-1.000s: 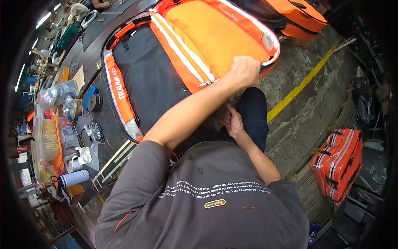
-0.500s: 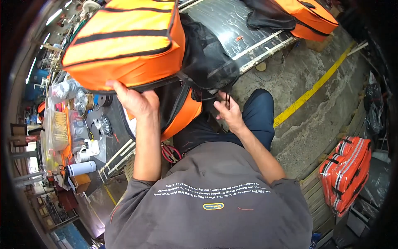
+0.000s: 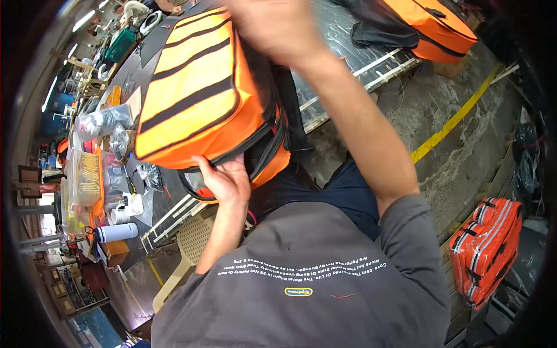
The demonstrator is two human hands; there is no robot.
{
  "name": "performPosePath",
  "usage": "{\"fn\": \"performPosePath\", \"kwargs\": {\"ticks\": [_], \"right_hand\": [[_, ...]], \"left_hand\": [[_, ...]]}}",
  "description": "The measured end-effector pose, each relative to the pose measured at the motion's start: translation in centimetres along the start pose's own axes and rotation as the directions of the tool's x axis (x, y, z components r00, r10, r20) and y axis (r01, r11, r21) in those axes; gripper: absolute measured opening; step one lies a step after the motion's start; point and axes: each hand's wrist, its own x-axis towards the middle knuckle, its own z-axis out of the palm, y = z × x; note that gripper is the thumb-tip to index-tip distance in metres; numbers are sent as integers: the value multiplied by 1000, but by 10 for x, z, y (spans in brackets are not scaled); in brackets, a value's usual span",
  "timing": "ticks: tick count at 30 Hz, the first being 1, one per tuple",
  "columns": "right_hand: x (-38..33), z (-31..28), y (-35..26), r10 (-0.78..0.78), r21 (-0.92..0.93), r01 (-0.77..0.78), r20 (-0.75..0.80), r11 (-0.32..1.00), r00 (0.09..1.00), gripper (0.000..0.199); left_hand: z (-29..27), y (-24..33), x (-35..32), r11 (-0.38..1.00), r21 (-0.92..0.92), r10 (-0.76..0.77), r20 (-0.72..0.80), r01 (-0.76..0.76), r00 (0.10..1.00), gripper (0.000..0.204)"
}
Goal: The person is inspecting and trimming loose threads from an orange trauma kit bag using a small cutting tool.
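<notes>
Your left hand clamped thumb and fingers on the bag; your right hand was blurred, its fingers past telling. A loose pinch risked the bag slipping.

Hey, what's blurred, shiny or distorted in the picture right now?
In the head view, the right hand is smeared at the top, the left hand sharper; also in the head view, glare streaks the dark tabletop, and the fisheye leaves black corners.
</notes>
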Motion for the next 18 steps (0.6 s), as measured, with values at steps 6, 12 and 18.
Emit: {"fn": "performPosePath", "kwargs": {"ticks": [6, 12, 18], "right_hand": [[-20, 31, -44, 7, 60, -53, 591, 997, 807, 39], [-153, -87, 55, 396, -137, -400, -57, 906, 917, 23], [-282, -91, 82, 790, -3, -794, -95, 608, 605, 33]], "left_hand": [[-13, 15, -17, 966, -106, -250, -134, 237, 959, 64], [-27, 38, -22, 809, -184, -575, -52, 558, 817, 66], [-43, 52, -22, 752, -62, -659, -86, 656, 747, 60]]}}
